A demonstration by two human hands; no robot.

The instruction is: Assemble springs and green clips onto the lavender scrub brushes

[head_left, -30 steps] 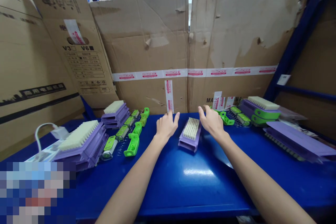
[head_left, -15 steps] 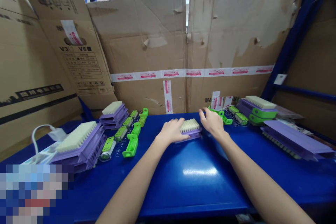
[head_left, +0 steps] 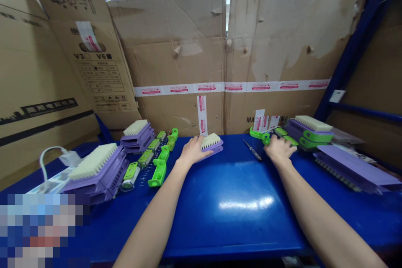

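My left hand (head_left: pixel 192 150) is closed around a purple brush (head_left: pixel 212 146), gripping its left end. The cream bristles point up and the brush is near the back of the blue table. On the right, my right hand (head_left: pixel 280 149) reaches over small green-and-silver blocks (head_left: pixel 280 132), fingers apart; whether it touches one is hard to see. A bright green bracket (head_left: pixel 258 134) lies just left of that hand. Between both hands rests a slim screwdriver (head_left: pixel 253 150).
Stacked purple brushes (head_left: pixel 94 165) stand at left, beside rows of green brackets (head_left: pixel 158 171), blocks (head_left: pixel 146 158) and springs. More brush parts (head_left: pixel 309 130) and a purple shell (head_left: pixel 354 165) lie at right. Cardboard sheets (head_left: pixel 176 63) wall the back; a white cable (head_left: pixel 42 163) curls at left.
My left hand has shifted left with the brush. My right hand has moved right, toward the small blocks, and the screwdriver now shows where that hand was.
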